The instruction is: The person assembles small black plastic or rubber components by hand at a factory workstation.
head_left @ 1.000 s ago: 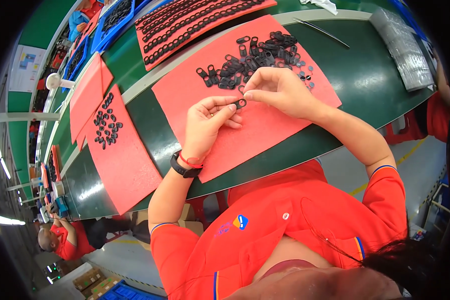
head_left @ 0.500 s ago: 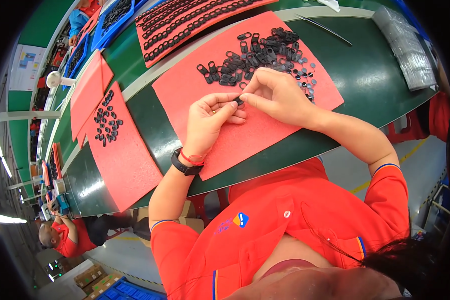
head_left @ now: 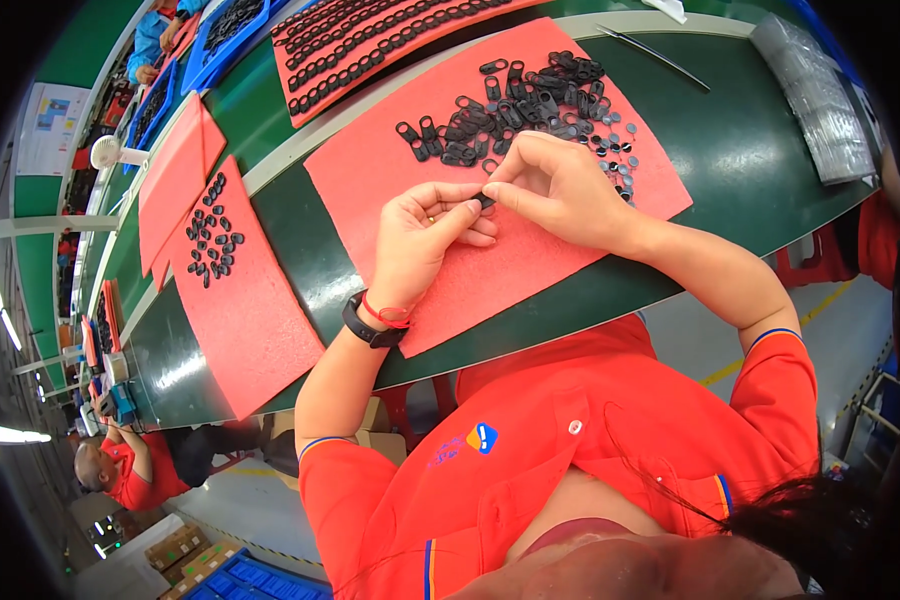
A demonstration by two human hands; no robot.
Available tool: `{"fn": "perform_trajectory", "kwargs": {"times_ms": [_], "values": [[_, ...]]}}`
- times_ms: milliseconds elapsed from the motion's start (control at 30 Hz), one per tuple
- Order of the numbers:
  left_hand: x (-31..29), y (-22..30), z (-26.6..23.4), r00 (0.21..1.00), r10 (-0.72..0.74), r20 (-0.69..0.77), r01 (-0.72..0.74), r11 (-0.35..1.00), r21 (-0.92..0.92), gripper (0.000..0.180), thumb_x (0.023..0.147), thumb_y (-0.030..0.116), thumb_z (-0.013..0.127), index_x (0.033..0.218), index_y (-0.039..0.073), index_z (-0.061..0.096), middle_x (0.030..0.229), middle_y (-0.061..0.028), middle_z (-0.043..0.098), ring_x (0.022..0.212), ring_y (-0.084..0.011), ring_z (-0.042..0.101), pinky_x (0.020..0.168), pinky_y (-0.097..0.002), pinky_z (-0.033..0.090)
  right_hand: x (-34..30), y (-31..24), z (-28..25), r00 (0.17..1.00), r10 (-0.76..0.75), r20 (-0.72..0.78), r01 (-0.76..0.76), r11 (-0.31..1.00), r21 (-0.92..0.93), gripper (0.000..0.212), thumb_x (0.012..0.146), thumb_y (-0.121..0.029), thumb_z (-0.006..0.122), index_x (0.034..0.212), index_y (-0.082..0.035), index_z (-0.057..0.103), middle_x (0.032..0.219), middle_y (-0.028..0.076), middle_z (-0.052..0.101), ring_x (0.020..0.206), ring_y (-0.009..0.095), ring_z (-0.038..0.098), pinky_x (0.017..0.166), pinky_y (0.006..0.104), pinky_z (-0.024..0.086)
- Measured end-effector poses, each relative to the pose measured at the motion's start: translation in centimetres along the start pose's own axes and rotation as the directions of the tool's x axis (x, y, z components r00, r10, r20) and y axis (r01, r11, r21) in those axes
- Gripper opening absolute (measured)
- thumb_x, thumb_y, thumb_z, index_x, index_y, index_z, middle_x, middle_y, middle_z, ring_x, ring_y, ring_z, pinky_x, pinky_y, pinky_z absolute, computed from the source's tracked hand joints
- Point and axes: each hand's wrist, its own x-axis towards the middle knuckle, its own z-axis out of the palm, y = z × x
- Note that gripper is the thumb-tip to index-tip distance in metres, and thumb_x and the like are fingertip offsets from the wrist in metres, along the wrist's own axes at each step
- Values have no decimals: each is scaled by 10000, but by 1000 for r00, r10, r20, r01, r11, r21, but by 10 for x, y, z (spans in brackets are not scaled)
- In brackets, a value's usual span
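Observation:
Both hands meet over a pink foam sheet (head_left: 450, 310) on the green bench. My left hand (head_left: 432, 225) pinches a small black plastic part (head_left: 484, 201) between thumb and index finger. From the other side, my right hand (head_left: 560, 195) has its thumb and index fingertips closed on the same part, covering most of it. Just beyond my fingers lies a loose pile of black looped plastic parts (head_left: 530, 100). Small round silver-and-black discs (head_left: 620, 160) are scattered beside my right hand.
Left of me, another pink sheet (head_left: 250, 330) carries several small black pieces (head_left: 215, 235). Rows of black parts cover a far pink board (head_left: 370, 50). Tweezers (head_left: 655, 58) and clear plastic trays (head_left: 810, 100) lie at the right. Co-workers sit along the bench, one at lower left (head_left: 135, 470).
My hands keep their pinch on the black part with barely any shift. At the far upper left, a co-worker's hands and blue sleeve have moved further into view.

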Motion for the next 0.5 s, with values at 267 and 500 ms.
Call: {"fn": "perform_trajectory", "kwargs": {"times_ms": [267,500], "values": [[1,-1,1,1000,13,13,-13,1000,-12,187,850,-5,548,1014,-94,552,853,-155,628,731,-184,645,651,-274,560,-2,2,2,996,-86,-36,83,993,-86,104,772,-82,645,746,-12,572,697,63,516,637,159,516,574,276,411],[-1,-2,3,1000,20,18,-20,999,-33,175,847,-8,550,1002,-90,554,846,-151,628,730,-182,645,649,-272,559,-2,1,6,989,-115,-94,101,984,-148,135,751,-65,644,708,-11,528,683,65,496,607,177,516,535,290,404]]}}
